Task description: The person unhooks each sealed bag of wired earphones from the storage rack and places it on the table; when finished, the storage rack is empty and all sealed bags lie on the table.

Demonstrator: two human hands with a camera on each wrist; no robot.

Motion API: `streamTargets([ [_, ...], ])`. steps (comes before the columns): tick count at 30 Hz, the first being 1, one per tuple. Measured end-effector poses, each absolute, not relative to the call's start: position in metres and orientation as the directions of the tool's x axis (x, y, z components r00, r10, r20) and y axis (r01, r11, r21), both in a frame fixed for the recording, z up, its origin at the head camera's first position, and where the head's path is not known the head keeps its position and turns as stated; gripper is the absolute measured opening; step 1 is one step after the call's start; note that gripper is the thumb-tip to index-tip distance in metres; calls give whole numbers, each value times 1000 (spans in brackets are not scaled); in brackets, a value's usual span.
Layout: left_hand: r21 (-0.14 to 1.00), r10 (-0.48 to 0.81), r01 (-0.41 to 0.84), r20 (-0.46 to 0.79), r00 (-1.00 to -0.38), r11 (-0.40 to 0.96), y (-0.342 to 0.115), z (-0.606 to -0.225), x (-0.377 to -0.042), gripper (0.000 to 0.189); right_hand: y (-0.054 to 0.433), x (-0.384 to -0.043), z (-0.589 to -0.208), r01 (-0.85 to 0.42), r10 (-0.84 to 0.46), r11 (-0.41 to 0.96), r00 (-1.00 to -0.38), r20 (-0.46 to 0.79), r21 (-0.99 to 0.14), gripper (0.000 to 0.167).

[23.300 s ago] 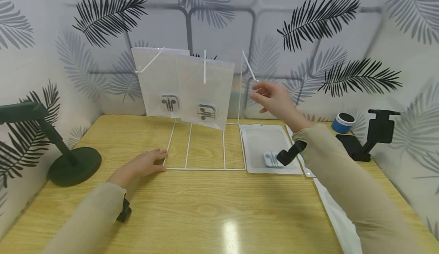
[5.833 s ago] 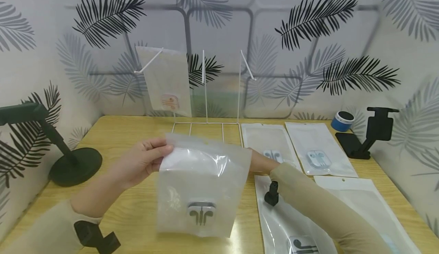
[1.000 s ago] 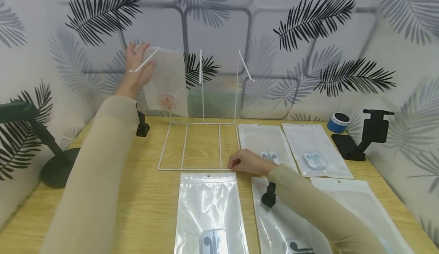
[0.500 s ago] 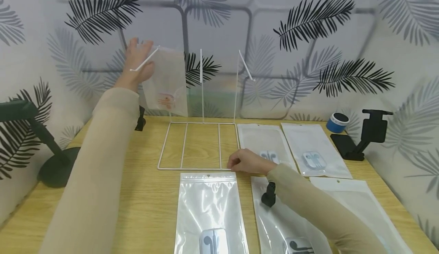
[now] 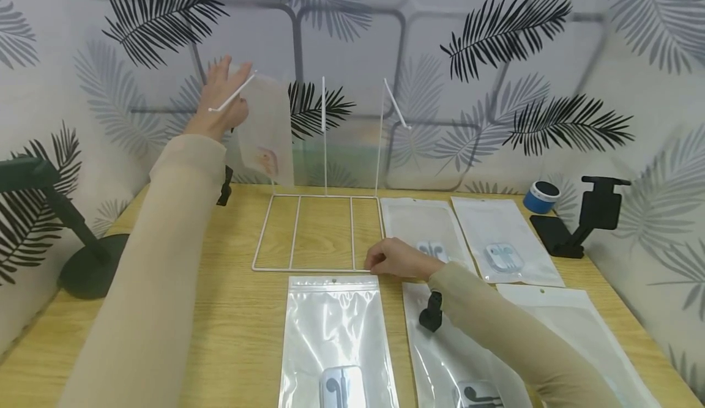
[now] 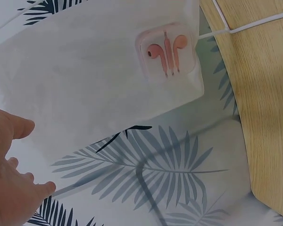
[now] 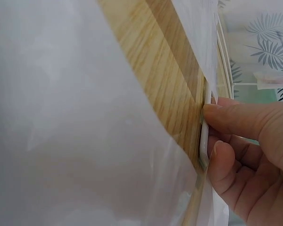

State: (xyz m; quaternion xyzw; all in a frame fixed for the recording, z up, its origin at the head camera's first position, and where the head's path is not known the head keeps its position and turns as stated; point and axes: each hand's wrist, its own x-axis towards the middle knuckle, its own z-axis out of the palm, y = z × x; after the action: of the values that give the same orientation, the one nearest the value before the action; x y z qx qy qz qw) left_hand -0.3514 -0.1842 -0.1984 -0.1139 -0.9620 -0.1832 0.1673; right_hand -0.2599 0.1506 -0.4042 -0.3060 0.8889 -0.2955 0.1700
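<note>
A white wire display rack (image 5: 308, 270) stands on the table with three prongs at its top. From the left prong hangs a frosted bag (image 5: 267, 129) with pink earphones (image 6: 167, 54) in a clear case inside. My left hand (image 5: 217, 99) is raised behind that prong at the bag's upper left edge, its fingers extended and thumb apart in the left wrist view. Whether it touches the bag is unclear. My right hand (image 5: 399, 258) pinches the front right corner of the rack's base, thumb and fingers around the white wire (image 7: 204, 141).
A shiny earphone bag (image 5: 336, 322) lies before the rack. To the right lie several more earphone bags (image 5: 509, 224), one partly under my right forearm. A green lamp (image 5: 93, 267) stands left; a black phone stand (image 5: 600, 206) and blue-white round object (image 5: 542, 197) stand right.
The shiny bag, earlier held up in front, now lies on the table. My left hand has risen slightly, and the hanging bag has turned and looks narrower. My right hand stays on the rack.
</note>
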Motion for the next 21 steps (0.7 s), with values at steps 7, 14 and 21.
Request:
streamTargets([
  [7,310,156,266,337,-929,913,-184,-196,-353,67,151,-260,-403,-422,-636,643,-759,-138,-639,8],
  [14,265,195,284,314,-929,922,-187,-191,-355,67,150,-260,-400,-412,-624,656,-768,-147,-633,9],
  [21,287,185,260,263,-947,922,-187,-190,-358,66,150,-260,-402,-421,-636,643,-758,-141,-640,8],
])
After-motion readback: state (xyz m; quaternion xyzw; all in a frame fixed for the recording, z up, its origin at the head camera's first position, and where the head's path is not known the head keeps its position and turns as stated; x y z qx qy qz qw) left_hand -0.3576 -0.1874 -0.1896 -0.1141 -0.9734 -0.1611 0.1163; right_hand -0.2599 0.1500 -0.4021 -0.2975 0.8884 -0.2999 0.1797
